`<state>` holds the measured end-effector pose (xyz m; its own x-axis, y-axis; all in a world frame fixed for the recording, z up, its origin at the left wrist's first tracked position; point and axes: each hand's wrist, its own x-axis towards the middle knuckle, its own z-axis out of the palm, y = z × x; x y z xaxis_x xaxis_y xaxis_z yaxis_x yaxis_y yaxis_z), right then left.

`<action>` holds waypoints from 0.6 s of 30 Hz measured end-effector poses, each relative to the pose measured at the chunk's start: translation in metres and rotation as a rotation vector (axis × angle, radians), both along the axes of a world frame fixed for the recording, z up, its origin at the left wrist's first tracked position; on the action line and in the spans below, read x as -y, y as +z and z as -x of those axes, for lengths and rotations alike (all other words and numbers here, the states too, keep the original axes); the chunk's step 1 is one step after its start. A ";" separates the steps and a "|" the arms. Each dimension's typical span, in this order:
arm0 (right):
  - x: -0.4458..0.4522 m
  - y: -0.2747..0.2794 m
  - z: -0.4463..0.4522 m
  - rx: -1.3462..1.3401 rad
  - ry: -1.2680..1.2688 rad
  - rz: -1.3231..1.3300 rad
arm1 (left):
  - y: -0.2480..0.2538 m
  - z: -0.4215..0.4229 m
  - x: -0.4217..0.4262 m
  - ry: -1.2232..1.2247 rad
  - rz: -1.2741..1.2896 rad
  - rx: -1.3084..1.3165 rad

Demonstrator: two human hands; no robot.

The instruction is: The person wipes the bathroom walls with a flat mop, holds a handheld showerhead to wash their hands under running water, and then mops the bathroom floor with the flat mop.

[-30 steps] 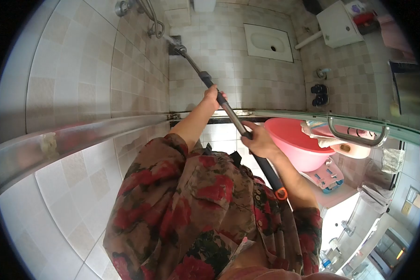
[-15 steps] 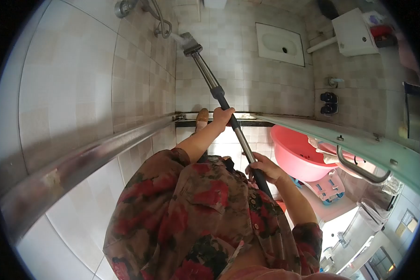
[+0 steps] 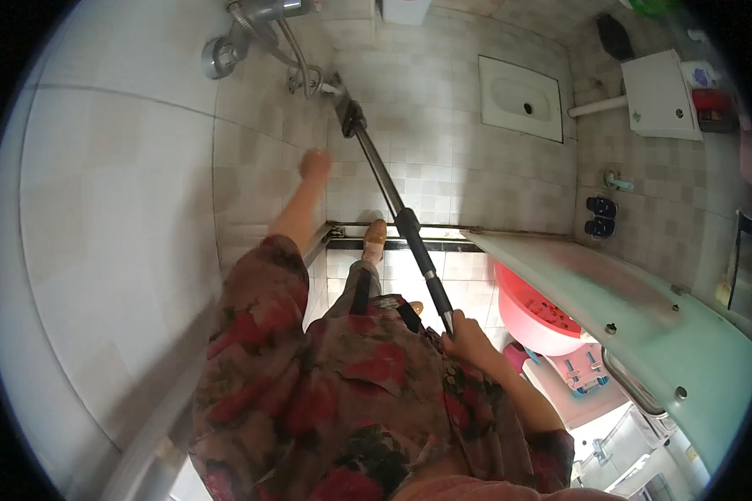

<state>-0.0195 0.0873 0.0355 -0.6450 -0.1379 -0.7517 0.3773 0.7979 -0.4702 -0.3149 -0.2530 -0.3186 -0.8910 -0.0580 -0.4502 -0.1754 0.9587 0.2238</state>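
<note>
My right hand is wrapped round the lower dark grip of a mop, close to my waist. The mop slants away to the upper left, its head at the foot of the tiled wall beside a small tap with a pale spout. My left hand is off the mop, in the air by the left wall, below the tap and the hanging shower hose. Motion blurs its fingers, so their pose is unclear.
A squat toilet is set in the floor at the upper right. A frosted glass door stands open on the right, with a pink tub behind it. A raised sill crosses the floor at my shoe. Dark slippers lie farther right.
My left hand has let go of the mop's shaft and moved left and up toward the tap. The mop head has turned edge-on, and my view has shifted.
</note>
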 end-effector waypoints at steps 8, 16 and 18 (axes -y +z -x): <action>-0.006 0.032 0.018 0.179 0.037 -0.044 | 0.107 0.168 0.019 -0.050 0.081 -0.320; -0.006 0.042 0.031 0.273 -0.137 0.111 | 0.051 0.210 0.036 0.066 -0.387 -0.294; -0.006 0.037 0.024 0.235 -0.161 0.120 | 0.073 0.194 0.019 -0.115 -0.124 -0.240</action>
